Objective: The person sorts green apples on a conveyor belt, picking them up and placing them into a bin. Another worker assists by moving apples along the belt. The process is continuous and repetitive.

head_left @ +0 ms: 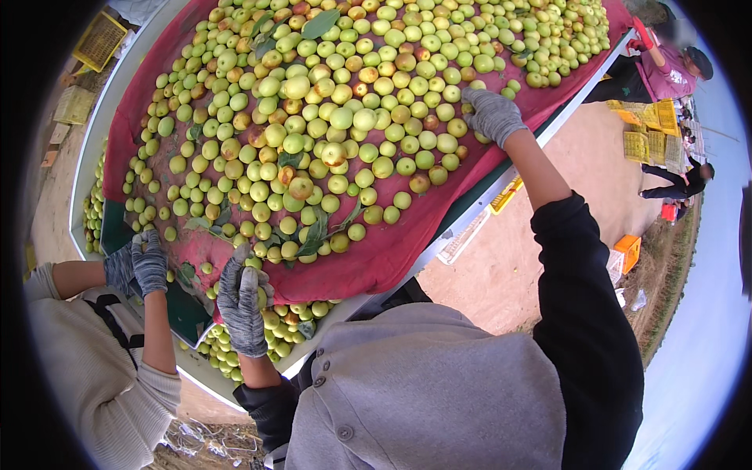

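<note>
Small round green fruits point(341, 117), jujubes by their look, some blushed red-brown, lie spread over a red cloth point(376, 266) on a sloping table. My right hand point(493, 116), in a grey glove, rests at the cloth's right side, its fingers reaching flat against the edge of the fruits. No fruit shows in its grasp, though its underside is hidden. At the near end of the cloth, my left hand point(241, 301), also gloved, is raised with curled fingers; a green jujube point(261, 298) shows between thumb and palm. Leaves point(315, 235) lie among the fruits nearby.
A co-worker's gloved hands point(147, 262) work close to my left. More fruits point(290, 317) fill a trough below the cloth's near edge. The table's white metal rim point(439, 249) runs along the right. Beyond stand yellow crates point(658, 133), an orange crate point(627, 252) and other people.
</note>
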Demonstrator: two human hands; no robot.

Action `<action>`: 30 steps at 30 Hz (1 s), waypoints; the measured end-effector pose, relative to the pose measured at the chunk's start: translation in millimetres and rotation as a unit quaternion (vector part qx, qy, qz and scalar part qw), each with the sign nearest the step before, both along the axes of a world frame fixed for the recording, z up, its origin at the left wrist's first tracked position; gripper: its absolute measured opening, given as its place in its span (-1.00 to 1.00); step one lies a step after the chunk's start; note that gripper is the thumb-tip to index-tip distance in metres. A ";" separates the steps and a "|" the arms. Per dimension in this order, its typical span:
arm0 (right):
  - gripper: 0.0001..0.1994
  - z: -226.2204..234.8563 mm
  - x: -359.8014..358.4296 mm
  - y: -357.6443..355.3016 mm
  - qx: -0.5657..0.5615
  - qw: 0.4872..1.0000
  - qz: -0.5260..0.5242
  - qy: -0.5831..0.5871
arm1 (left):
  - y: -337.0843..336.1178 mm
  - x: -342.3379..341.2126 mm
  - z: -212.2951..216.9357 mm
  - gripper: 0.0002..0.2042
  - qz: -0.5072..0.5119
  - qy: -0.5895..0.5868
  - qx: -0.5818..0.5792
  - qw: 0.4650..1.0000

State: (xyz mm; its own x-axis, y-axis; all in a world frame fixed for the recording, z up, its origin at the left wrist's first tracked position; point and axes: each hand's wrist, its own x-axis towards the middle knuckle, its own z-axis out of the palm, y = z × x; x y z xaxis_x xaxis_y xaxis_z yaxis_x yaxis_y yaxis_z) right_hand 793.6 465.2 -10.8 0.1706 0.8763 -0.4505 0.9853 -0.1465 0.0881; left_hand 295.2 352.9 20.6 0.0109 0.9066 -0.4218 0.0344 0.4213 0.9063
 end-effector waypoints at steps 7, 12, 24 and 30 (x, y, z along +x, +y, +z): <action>-0.85 30.6 -30.2 -38.9 -0.008 0.995 0.094 0.017 | -25.9 14.8 9.1 -0.59 0.078 -0.168 -0.050 0.981; -0.83 9.2 -66.4 -49.9 -0.071 0.995 0.062 -0.031 | -36.0 40.6 -8.8 -0.57 0.063 -0.321 -0.142 0.934; -0.63 17.4 -150.6 0.1 0.059 0.587 -0.233 0.774 | 30.9 82.3 -25.7 -0.57 0.097 -0.707 -0.149 0.684; -0.58 -18.3 -149.0 160.2 0.294 0.893 -0.008 0.342 | 41.5 67.8 -12.1 -0.42 0.097 -0.567 -0.013 0.818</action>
